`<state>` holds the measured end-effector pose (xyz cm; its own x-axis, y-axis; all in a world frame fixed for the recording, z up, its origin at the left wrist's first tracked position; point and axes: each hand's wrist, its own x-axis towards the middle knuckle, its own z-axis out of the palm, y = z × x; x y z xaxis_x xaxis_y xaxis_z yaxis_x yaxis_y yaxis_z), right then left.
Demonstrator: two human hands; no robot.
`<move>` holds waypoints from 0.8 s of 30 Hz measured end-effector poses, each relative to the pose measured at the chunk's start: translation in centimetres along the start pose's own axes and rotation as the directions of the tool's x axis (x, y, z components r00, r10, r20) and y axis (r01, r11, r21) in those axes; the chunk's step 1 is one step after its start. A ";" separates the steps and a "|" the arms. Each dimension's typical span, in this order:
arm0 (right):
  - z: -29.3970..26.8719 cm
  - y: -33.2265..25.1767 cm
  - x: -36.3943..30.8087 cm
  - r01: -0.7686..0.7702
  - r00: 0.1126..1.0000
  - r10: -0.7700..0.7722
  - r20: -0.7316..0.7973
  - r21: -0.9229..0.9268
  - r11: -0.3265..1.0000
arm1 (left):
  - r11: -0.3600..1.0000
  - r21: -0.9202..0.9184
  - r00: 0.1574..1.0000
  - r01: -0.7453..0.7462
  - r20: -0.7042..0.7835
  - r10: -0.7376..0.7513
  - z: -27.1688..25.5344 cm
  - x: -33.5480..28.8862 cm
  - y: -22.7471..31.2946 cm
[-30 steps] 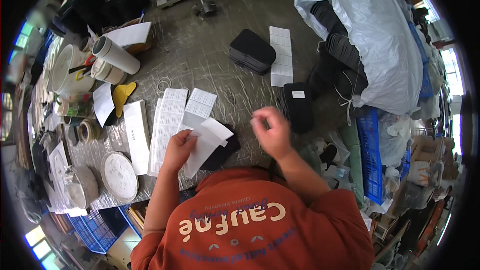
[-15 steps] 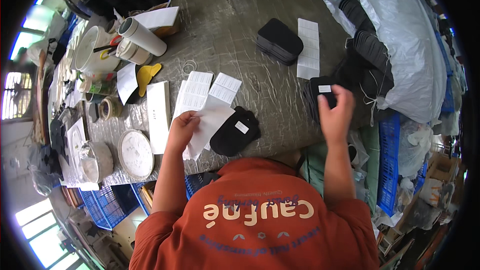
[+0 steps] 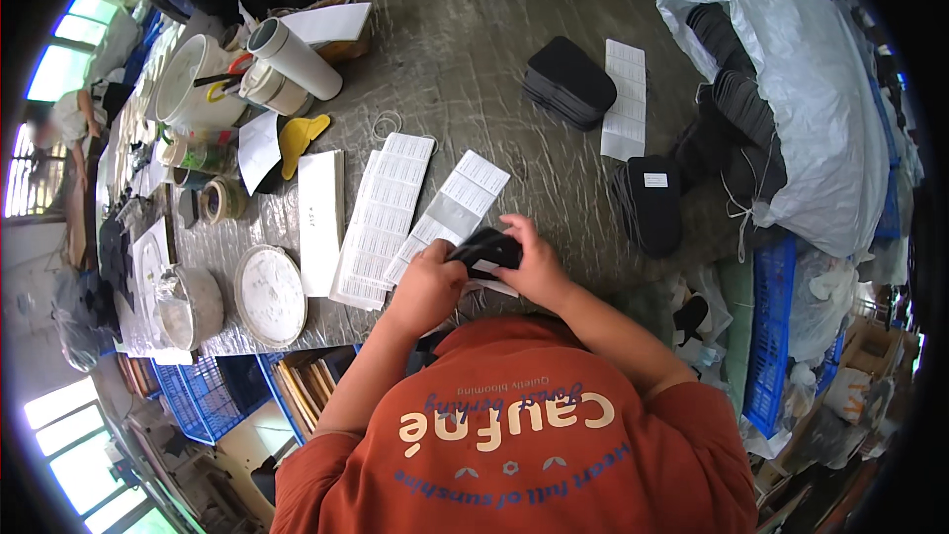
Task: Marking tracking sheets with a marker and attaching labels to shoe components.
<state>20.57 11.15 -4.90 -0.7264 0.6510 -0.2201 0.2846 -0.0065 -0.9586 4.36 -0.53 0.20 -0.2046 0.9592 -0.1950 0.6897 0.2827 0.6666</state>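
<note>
Since the earlier frame the right hand (image 3: 539,262) has come back from the far-right stack and now meets the left hand (image 3: 427,289) at the near edge of the table (image 3: 465,69) — both are closed around a black insole (image 3: 484,249) with a small white sticker on it. The left hand's fingers pinch its left end; the right hand's fingers curl over its right end. The insole sits just in front of the person's chest, above the table edge.

Just to the left of the hands lie sheets of white labels (image 3: 384,218), and beside them a plain white strip (image 3: 321,221). Further left, near the edge, are a round white lid (image 3: 270,295) and a metal bowl (image 3: 193,305).

To the right stands a pile of black insoles (image 3: 652,203) with a sticker on top. Far across the table lies another black stack (image 3: 570,81) beside a label sheet (image 3: 623,99) — a big white sack (image 3: 791,89) fills the right side.
</note>
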 end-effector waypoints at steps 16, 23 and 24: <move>1.3 2.7 0.0 0.298 0.936 -0.296 -0.188 -0.023 0.954 | 0.884 0.280 0.922 -0.374 0.007 0.388 1.5 1.5 0.5; -1.2 -0.5 -1.4 0.014 0.999 0.015 -0.046 0.567 0.823 | 0.855 -0.435 0.957 -0.285 -0.074 0.281 -1.7 3.6 3.0; -2.0 -1.7 -1.4 0.109 0.985 -0.027 -0.168 0.507 0.855 | 0.852 -0.446 0.961 -0.273 -0.078 0.267 -1.8 4.0 2.3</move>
<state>22.35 11.73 -2.55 -0.6183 0.7692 -0.1611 -0.1530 -0.3189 -0.9353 3.89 3.95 2.26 -0.0672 0.9966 0.0468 0.3342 -0.0217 0.9422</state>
